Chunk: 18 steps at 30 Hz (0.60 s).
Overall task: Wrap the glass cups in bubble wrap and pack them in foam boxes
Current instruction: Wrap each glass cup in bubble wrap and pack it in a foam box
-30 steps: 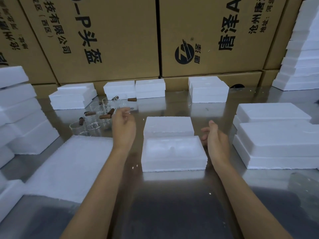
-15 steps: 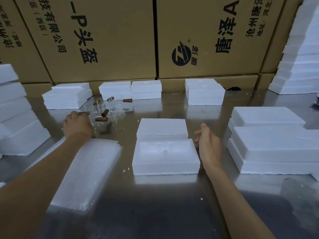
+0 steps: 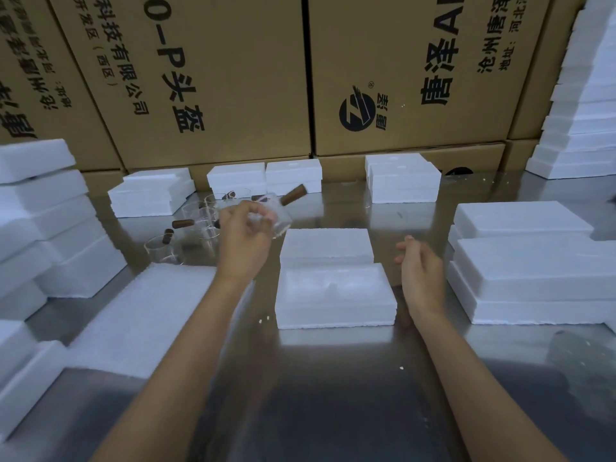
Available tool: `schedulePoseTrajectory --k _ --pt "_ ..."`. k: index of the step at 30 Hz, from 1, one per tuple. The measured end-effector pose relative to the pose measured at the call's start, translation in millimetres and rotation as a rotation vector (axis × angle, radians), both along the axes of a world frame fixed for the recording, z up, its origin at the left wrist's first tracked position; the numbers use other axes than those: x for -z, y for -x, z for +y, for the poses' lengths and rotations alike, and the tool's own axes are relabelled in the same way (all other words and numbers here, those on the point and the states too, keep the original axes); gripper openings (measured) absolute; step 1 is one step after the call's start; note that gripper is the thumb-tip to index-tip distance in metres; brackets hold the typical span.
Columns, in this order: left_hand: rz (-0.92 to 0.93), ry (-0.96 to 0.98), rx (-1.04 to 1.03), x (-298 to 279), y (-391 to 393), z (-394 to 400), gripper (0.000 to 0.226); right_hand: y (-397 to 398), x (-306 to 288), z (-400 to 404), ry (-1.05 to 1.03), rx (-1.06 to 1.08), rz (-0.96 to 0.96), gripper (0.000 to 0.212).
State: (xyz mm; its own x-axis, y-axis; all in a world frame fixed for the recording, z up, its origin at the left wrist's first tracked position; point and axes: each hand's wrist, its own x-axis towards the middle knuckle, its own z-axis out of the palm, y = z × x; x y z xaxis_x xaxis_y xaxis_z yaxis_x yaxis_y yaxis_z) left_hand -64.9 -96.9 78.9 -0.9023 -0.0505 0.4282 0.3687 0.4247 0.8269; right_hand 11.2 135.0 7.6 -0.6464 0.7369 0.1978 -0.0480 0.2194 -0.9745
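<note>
Glossy, reflective steel tabletop (image 3: 333,395) under both hands. Matt, grainy white foam box (image 3: 335,301) between them. Clear smooth glass cup with brown wooden handle (image 3: 278,218) in left hand (image 3: 245,241). Matt brown cardboard cartons (image 3: 233,78) beyond.

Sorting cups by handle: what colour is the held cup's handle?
Brown handle; head view.

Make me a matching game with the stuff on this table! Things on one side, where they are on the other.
Things:
1. glass cup
2. open foam box
3. bubble wrap
4. right hand

Places:
A. flat on the table, under the left arm
B. held up in the left hand
C. empty, just right of the open box
D. middle of the table, between the two arms

Pairs: 1-B, 2-D, 3-A, 4-C
</note>
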Motion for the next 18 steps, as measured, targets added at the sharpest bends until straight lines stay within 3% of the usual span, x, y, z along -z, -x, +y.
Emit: schedulePoseTrajectory --k 4,7,9,13,18 --pt "-0.027 -0.239 0.069 -2 -41 29 0.011 -23 -16 -21 -0.361 0.033 0.17 0.018" --pt "-0.051 -0.456 0.154 3 -59 38 0.018 -32 -22 -53 -0.591 -0.041 0.251 0.034" --pt "-0.05 -0.487 0.205 10 -66 41 0.019 -32 -20 -73 -0.706 -0.128 0.213 0.047" --pt "-0.049 -0.412 0.236 17 -66 41 0.022 -24 -23 -90 -0.583 -0.134 0.225 0.061" --pt "-0.087 -0.547 0.287 19 -68 36 0.037 -19 -25 -105 -0.451 -0.122 0.234 0.062"
